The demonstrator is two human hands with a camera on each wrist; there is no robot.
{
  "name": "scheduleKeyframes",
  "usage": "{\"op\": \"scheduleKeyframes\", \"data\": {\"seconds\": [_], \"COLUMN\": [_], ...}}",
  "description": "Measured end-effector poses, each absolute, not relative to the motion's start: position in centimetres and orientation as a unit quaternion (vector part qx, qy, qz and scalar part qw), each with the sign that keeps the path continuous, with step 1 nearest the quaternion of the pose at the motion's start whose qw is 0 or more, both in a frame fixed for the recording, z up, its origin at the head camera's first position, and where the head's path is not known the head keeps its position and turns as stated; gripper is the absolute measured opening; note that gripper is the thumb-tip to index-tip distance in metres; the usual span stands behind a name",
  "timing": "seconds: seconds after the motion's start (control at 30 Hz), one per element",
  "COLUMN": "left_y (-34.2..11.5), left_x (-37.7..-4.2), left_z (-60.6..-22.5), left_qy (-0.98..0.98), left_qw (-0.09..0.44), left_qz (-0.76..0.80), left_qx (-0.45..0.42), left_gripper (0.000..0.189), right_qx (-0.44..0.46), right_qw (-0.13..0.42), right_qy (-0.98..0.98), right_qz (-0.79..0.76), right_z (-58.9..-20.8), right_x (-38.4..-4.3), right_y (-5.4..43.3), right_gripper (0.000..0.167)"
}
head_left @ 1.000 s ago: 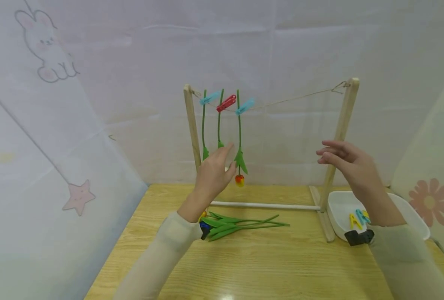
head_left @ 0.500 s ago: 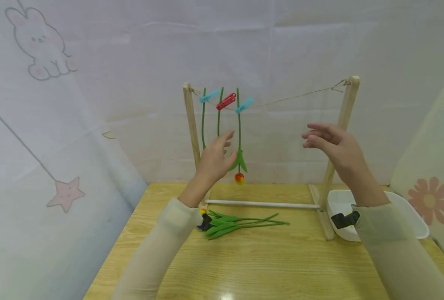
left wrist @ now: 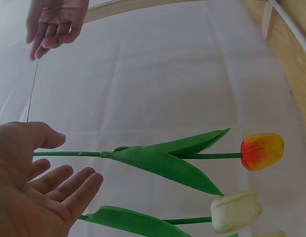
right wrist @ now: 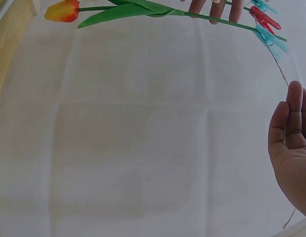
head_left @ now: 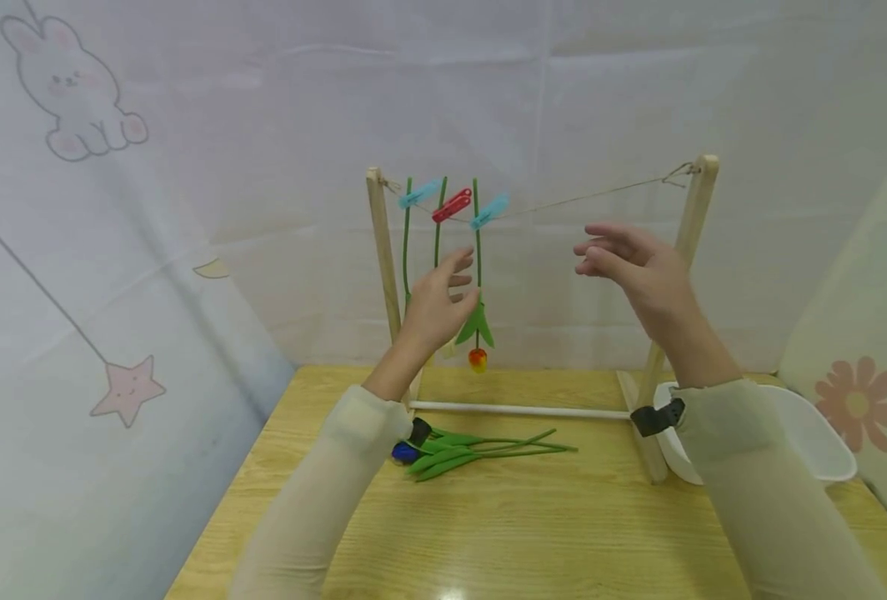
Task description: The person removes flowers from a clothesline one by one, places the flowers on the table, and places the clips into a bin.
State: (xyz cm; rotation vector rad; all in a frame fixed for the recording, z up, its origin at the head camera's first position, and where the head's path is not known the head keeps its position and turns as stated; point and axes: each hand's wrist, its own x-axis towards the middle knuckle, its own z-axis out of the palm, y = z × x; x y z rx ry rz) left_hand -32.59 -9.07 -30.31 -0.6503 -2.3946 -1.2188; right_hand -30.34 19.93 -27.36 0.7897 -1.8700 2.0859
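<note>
Three artificial tulips hang head down from a string [head_left: 601, 192], clipped by a blue clothespin [head_left: 419, 193], a red clothespin [head_left: 453, 205] and another blue clothespin [head_left: 490, 212]. My left hand [head_left: 438, 304] is raised among their stems with loosely spread fingers and holds nothing. Beside it hangs the red-and-yellow tulip [left wrist: 262, 151]; a white tulip [left wrist: 236, 212] shows below that one in the left wrist view. My right hand [head_left: 642, 271] hovers under the string's right half, fingers slightly bent, holding nothing. In the head view my left hand hides parts of the two left tulips.
Several tulips [head_left: 481, 452], one with a blue bloom [head_left: 404, 452], lie on the wooden table [head_left: 533, 533]. A wooden frame [head_left: 694, 208] with a white bottom bar [head_left: 526, 409] carries the string. At the right stands a white basin [head_left: 819, 433], partly behind my right arm.
My right hand has moved left and up, away from above the basin toward the string. My left hand has risen slightly along the hanging stems. The flowers and clothespins hang as before.
</note>
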Motion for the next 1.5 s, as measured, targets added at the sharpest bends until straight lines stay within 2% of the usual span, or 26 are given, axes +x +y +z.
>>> {"op": "scheduleKeyframes", "data": {"seconds": [0.27,0.67,1.03,1.5], "left_y": [-8.6,-8.2,-7.8,-7.5], "left_x": [-33.3,-34.1,-34.5,-34.4], "left_z": [-29.9,-30.0,-30.1,-29.9], "left_qy": [-0.837,-0.819,-0.806,-0.795], "left_qw": [0.17,0.171,0.203,0.205], "left_qz": [-0.473,-0.508,-0.515,-0.522], "left_qx": [-0.216,-0.206,-0.212,-0.233], "left_gripper": [0.059,0.056,0.047,0.041], "right_qx": [0.281,0.264,0.243,0.205], "right_qw": [0.094,0.077,0.073,0.069], "right_qy": [-0.627,-0.653,-0.699,-0.738], "right_qz": [0.72,0.706,0.668,0.64], "right_z": [-25.3,-23.4,-22.4,-21.3], "right_x": [-31.1,-32.2,-33.1,-33.6], "right_y": [17.5,15.3,13.2,11.8], "right_gripper": [0.035,0.042,0.045,0.044]}}
